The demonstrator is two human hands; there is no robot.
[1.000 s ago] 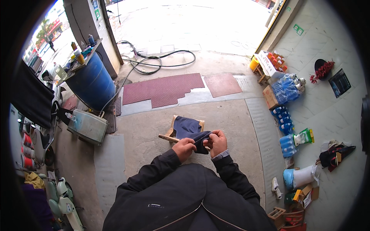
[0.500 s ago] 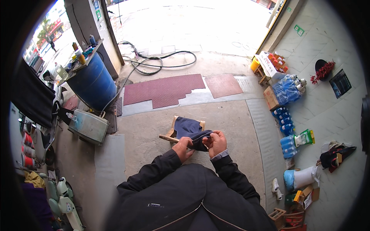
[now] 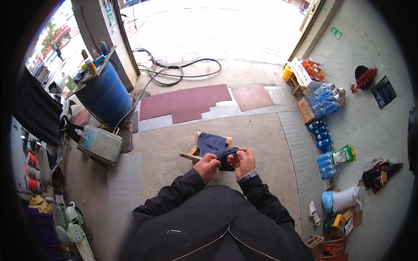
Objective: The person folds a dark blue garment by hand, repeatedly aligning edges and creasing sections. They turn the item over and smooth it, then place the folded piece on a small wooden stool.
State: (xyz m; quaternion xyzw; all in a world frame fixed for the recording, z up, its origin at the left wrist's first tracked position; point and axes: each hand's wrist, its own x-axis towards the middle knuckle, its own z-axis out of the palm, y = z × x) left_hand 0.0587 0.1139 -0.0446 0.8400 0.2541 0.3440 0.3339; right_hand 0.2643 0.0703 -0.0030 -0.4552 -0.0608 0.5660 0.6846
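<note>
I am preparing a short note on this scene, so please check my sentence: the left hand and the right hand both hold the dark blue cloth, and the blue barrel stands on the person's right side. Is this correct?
Not quite: the head view shows the blue barrel on the person's left side. The left hand and the right hand both hold the dark blue cloth.

Pretty plain concrete floor (image 3: 257, 139) here tbh. Small wooden frame (image 3: 190, 156) sits on it just ahead of the left grip (image 3: 207, 167), navy cloth (image 3: 211, 143) draped over. Much further ahead: dark red mat (image 3: 183, 104), then a looped black hose (image 3: 176, 66).
</note>
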